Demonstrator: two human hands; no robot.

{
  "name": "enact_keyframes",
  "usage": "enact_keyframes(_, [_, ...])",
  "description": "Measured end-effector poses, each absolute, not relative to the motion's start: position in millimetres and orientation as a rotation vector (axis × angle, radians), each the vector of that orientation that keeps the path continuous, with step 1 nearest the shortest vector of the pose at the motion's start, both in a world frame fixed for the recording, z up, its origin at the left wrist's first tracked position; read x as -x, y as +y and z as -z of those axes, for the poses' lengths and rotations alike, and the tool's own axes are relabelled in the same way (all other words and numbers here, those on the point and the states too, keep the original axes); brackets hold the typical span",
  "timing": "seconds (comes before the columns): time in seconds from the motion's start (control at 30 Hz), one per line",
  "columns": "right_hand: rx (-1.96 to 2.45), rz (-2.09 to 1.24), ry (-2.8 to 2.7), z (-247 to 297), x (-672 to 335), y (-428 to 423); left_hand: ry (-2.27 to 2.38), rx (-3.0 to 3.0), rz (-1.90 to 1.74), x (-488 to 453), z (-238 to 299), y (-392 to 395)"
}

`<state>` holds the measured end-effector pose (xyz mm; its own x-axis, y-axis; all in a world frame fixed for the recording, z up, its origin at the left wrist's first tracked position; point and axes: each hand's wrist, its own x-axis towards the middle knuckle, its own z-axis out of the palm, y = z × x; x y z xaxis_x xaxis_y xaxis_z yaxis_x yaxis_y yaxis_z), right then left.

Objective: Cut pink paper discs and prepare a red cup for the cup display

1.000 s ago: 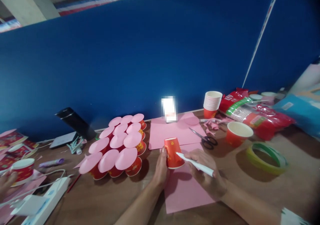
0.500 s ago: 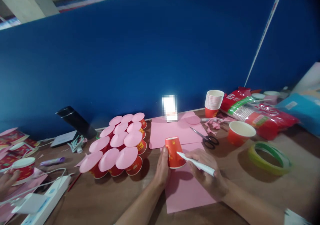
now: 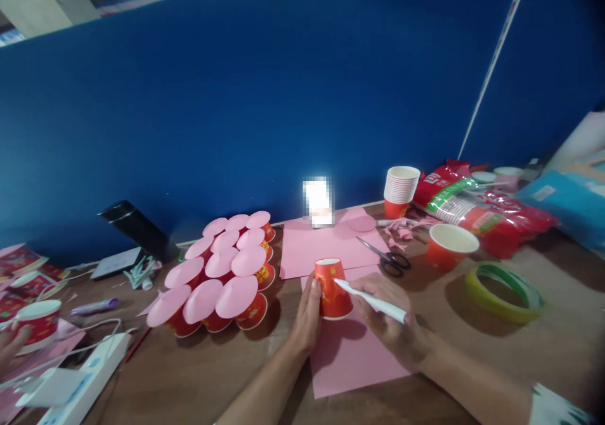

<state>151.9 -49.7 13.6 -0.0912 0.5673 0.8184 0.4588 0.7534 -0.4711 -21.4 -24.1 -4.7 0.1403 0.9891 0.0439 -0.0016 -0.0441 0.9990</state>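
We are grasping the red cup (image 3: 333,300) upside down over the pink sheet (image 3: 352,369) with our left hand (image 3: 308,314), seemingly bracing it against the white pen (image 3: 378,305). Our right hand (image 3: 390,321) is gripping that pen near its tip, apparently for control, pointing at the cup's side.

The pen (image 3: 373,301) now points higher on the cup (image 3: 334,299).

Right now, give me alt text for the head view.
Left hand holds an upside-down red paper cup; right hand holds a white pen at its side. To the left stand cups topped with pink paper cones.
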Motion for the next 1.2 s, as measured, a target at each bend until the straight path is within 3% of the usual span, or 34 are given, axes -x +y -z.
enact_keyframes(1.2, [0.815,-0.053,-1.714,-15,-153,-48,1.146,-1.328,-1.06,21,9,-23])
